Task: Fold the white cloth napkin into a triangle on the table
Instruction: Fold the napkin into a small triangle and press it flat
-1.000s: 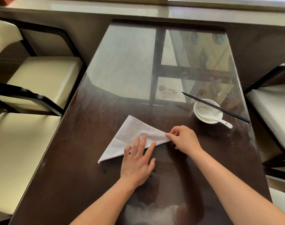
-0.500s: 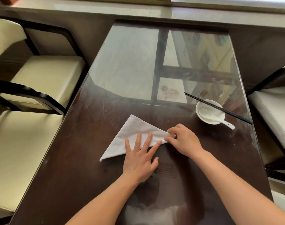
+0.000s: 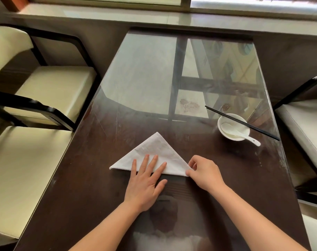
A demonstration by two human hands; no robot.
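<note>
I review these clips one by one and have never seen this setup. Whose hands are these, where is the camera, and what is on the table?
There is no machine here: a camera worn on a person's head looks down at their bare hands. On the dark glass-topped table lies a white napkin, already a triangle. The left hand presses flat on its near edge; the right hand pinches its right corner. Farther right, a white bowl holds a spoon, with black chopsticks laid across its rim.
</note>
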